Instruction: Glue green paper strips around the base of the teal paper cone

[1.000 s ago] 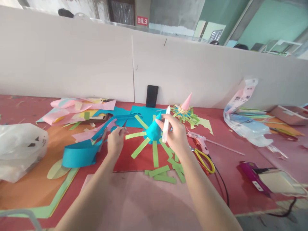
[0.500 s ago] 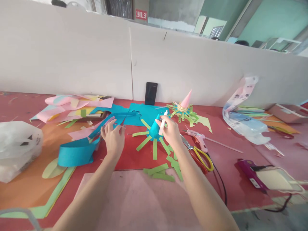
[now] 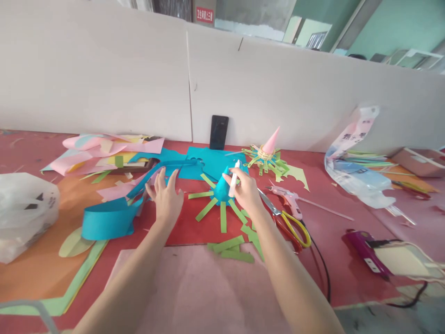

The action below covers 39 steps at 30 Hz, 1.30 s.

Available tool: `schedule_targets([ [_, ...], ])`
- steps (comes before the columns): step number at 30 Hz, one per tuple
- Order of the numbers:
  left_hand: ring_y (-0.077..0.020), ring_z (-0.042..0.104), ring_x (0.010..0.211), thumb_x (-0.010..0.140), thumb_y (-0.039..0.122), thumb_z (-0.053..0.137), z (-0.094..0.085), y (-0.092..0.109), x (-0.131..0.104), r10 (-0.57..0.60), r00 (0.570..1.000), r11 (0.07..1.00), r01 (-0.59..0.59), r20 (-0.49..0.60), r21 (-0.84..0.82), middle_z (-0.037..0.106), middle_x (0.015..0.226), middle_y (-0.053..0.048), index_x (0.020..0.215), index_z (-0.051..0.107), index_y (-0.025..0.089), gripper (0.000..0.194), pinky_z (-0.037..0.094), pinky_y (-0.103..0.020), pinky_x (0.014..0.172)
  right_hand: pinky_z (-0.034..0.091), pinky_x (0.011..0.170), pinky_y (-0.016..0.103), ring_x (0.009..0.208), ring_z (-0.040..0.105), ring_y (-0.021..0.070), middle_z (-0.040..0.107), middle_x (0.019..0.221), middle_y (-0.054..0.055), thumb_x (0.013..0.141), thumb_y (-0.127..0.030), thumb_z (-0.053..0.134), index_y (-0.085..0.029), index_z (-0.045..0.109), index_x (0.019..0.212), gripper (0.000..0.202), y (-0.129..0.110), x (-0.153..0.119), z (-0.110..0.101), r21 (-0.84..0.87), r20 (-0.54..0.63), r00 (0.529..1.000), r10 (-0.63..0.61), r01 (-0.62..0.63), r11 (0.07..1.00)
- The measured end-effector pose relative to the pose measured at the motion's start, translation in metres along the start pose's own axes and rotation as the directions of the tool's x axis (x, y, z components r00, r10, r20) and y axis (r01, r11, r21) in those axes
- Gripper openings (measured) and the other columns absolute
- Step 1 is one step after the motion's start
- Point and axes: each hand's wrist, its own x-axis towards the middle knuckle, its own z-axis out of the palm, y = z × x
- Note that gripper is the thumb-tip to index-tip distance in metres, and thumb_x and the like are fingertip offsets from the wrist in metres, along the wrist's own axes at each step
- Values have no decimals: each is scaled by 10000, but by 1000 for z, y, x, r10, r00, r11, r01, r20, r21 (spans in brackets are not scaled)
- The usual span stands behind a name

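Observation:
A white glue pen (image 3: 233, 182) is held upright in my right hand (image 3: 245, 188), in front of a blue paper cone (image 3: 221, 189). Green paper strips (image 3: 223, 218) fan out from the cone's base over red paper (image 3: 187, 229). To the left, my left hand (image 3: 167, 195) hovers with its fingers apart, beside a curled blue paper band (image 3: 109, 220); nothing shows between its fingers. Loose green strips (image 3: 232, 248) lie just in front of the cone.
Behind are a phone (image 3: 219, 132) and a pink cone (image 3: 270, 143). Scissors (image 3: 292, 225), a pink glue gun (image 3: 287, 197) and a purple power strip (image 3: 366, 255) lie right. A white plastic bag (image 3: 26, 215) sits left; paper scraps (image 3: 100, 153) lie behind it.
My left hand has spread its fingers and turned slightly upward. My right hand still holds the pen at the cone, barely moved. The view has shifted a little.

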Motion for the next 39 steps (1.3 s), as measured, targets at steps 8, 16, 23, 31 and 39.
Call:
schedule_targets([
  [8, -200, 512, 1179, 875, 277, 446, 12, 10, -4, 206, 968, 913, -136, 146, -385, 544, 1259, -78, 1247, 496, 232, 378, 416, -351, 1004, 451, 681, 252, 789, 594, 183, 642, 880, 66, 895, -441, 443, -224, 613, 1048, 315, 0, -2, 1, 56, 11, 1000, -21, 20, 998],
  [16, -266, 396, 1292, 836, 425, 530, 22, 18, -19, 441, 821, 883, -322, 364, -343, 435, 1399, -107, 1339, 412, 228, 553, 306, -475, 1077, 456, 745, 272, 868, 598, 200, 657, 921, 96, 918, -398, 417, -210, 623, 1094, 330, -5, 0, 11, 52, 83, 994, -70, 66, 996],
  [23, -263, 345, 1339, 845, 513, 467, 25, 15, -22, 417, 772, 908, -332, 479, -256, 410, 1429, -126, 1369, 382, 202, 615, 182, -505, 1125, 460, 732, 290, 845, 614, 213, 669, 894, 103, 905, -411, 439, -193, 631, 1082, 340, -4, -1, 17, 21, 55, 998, -13, 12, 1000],
  [31, -247, 375, 1325, 845, 490, 483, 25, 15, -22, 433, 754, 901, -352, 494, -253, 418, 1429, -113, 1378, 378, 213, 610, 169, -482, 1135, 489, 781, 294, 886, 640, 172, 672, 1054, 60, 929, -435, 369, -242, 563, 1171, 366, -4, -17, -5, 266, -101, 984, 145, -114, 957],
  [39, -250, 377, 1325, 835, 442, 508, 28, 15, -20, 413, 741, 910, -306, 530, -281, 462, 1398, -107, 1374, 395, 235, 589, 119, -533, 1132, 491, 766, 300, 894, 638, 179, 685, 1017, 71, 930, -421, 372, -218, 604, 1056, 333, 20, -50, -14, 255, -44, 969, 243, -225, 941],
])
